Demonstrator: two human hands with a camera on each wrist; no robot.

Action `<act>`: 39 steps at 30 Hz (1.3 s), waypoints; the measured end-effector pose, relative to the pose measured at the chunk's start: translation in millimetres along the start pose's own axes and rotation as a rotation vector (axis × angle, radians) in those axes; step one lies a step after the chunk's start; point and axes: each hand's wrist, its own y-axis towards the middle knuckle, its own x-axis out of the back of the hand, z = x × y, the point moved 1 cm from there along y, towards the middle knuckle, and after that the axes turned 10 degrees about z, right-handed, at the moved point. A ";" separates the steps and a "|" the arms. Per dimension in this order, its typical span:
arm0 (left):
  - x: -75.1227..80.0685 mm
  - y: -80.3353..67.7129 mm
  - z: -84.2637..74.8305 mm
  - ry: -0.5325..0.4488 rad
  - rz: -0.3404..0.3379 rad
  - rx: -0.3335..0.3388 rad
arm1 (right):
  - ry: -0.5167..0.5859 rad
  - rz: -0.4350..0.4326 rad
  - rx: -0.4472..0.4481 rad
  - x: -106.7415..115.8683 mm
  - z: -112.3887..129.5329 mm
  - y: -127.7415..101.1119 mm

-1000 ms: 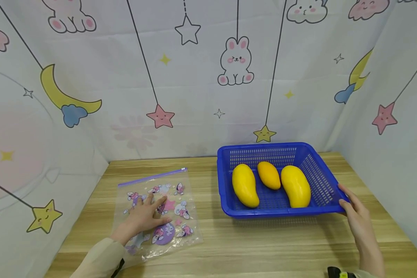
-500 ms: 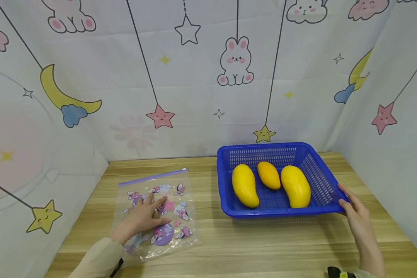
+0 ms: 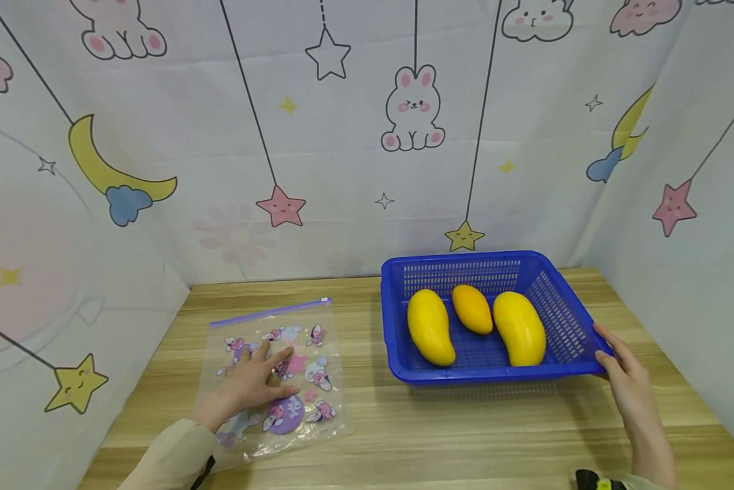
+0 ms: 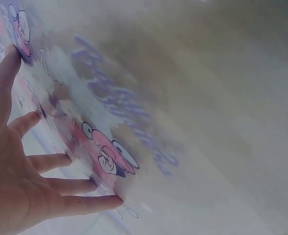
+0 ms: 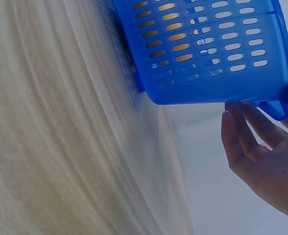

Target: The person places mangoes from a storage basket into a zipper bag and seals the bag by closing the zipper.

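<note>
A clear zip bag [image 3: 308, 323] printed with pink and purple cartoons lies flat on the wooden table [image 3: 464, 429], left of centre. My left hand [image 3: 253, 381] rests on it, palm down with fingers spread. In the left wrist view the straight fingers [image 4: 60, 161] press the bag [image 4: 109, 152]. To the right stands a blue plastic basket [image 3: 464, 257] holding three yellow mangoes [image 3: 430, 327], [image 3: 472, 308], [image 3: 519, 328]. My right hand [image 3: 624, 371] touches the basket's front right corner with nearly straight fingers. The right wrist view shows the fingers [image 5: 247, 132] just under the basket [image 5: 207, 49] rim.
Cartoon-printed curtains [image 3: 342, 136] wall the table in at the back and on both sides. Bare wood lies between the bag and the basket and along the front edge.
</note>
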 end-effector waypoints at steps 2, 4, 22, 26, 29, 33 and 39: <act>-0.7 -0.1 0.9 0.002 0.001 -0.002 | -0.004 0.001 -0.004 0.2 0.1 0.4; -0.8 -0.6 1.3 0.003 0.004 -0.004 | -0.010 0.004 -0.009 0.3 -0.1 0.4; 1.0 0.9 4.3 0.020 0.010 -0.027 | 0.000 0.011 -0.039 1.0 -0.9 0.6; 1.3 1.2 5.1 0.017 0.009 -0.037 | 0.006 0.010 -0.032 1.2 -1.0 0.6; 2.6 0.5 4.5 0.013 0.008 -0.044 | 0.024 0.013 -0.026 1.3 -1.2 0.4; 4.1 -0.8 2.9 0.010 0.011 -0.055 | 0.031 0.017 -0.021 1.6 -1.6 0.1; 5.1 -1.8 2.7 0.009 0.011 -0.065 | 0.036 0.015 -0.018 1.7 -1.7 0.7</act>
